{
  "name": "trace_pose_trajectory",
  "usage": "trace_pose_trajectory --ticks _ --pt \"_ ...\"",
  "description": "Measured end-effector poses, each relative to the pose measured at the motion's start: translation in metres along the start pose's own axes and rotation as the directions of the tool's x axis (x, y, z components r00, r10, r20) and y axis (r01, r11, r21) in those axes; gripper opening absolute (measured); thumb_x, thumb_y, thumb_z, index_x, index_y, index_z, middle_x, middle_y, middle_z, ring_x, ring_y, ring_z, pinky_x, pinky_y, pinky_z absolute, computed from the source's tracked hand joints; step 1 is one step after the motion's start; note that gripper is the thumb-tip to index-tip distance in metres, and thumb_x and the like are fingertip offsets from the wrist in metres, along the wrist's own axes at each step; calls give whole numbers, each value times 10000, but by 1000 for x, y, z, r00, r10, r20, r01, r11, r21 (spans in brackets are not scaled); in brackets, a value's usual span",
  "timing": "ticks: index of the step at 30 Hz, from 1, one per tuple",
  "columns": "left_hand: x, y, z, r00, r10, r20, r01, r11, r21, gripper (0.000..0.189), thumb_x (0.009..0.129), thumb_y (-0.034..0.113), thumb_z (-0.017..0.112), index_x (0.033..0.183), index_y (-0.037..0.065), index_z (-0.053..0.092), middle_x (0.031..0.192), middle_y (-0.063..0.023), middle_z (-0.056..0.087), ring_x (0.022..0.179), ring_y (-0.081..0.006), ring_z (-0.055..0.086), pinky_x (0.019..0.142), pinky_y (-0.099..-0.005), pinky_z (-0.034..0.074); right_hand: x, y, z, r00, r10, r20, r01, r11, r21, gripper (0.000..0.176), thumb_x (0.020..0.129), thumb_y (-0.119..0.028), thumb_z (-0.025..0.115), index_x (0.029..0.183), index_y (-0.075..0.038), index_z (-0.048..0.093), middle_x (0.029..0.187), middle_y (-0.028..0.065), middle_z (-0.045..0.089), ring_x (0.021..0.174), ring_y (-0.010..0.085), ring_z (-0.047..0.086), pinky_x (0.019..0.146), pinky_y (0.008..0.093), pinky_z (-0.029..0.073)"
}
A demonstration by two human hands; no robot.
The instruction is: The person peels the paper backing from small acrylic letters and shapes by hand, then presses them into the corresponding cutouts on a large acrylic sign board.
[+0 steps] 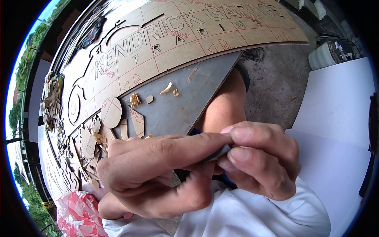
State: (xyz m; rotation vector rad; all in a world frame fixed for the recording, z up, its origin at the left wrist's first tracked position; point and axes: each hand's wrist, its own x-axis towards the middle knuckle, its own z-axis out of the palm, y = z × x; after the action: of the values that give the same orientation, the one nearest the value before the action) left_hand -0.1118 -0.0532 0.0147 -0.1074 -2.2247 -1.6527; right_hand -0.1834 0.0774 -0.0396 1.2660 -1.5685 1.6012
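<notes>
My left hand [158, 166] and my right hand [262, 156] meet in front of my lap. Between their fingertips is a small, thin dark piece [216, 155], mostly hidden by the fingers. The fingers of my left hand lie along one side of it, the thumb below. On the other side, my right hand pinches its end. Just beyond my hands, a grey board [169, 106] carries torn bits of brown paper [135, 99] and a small rounded paper-covered piece [149, 99].
A large paper-covered sheet [177, 51] with cut letters spans the far side. Beside it lie a round disc [111, 112] and a pile of offcuts [89, 148]. A red-and-white plastic bag [79, 215] sits at lower left. White sheets [335, 106] and a bucket [325, 57] stand at right.
</notes>
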Motion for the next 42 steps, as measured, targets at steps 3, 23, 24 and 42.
trace_pose_trajectory --ticks 3,23,24,42 --pt "-4 3 3 997 -44 -58 42 999 -25 199 672 -31 521 833 -89 622 656 -122 638 552 -97 595 522 -202 469 -3 6 5 998 -67 -4 66 997 -32 209 753 39 622 935 38 518 939 229 549 660 208 600 533 235 536" --pt "-11 -9 9 938 345 -27 -322 897 303 265 674 -49 548 928 -105 599 651 -192 626 545 -198 637 502 -254 498 0 10 29 898 -182 -401 207 978 20 72 647 13 629 660 84 625 651 143 613 601 218 634 517 231 565" --pt "-13 -9 12 933 349 -86 -305 897 321 269 669 -55 545 928 -105 599 645 -192 624 540 -200 635 492 -254 494 -1 12 26 898 -181 -401 207 978 21 72 647 13 629 660 84 625 651 143 613 601 218 634 517 231 565" --pt "-13 -3 8 976 162 -147 -112 948 298 247 725 -21 471 922 -105 593 690 -120 634 583 -107 588 534 -198 449 -12 27 42 844 -310 -438 304 949 -85 129 565 64 680 673 81 611 804 201 629 646 235 651 518 227 544"
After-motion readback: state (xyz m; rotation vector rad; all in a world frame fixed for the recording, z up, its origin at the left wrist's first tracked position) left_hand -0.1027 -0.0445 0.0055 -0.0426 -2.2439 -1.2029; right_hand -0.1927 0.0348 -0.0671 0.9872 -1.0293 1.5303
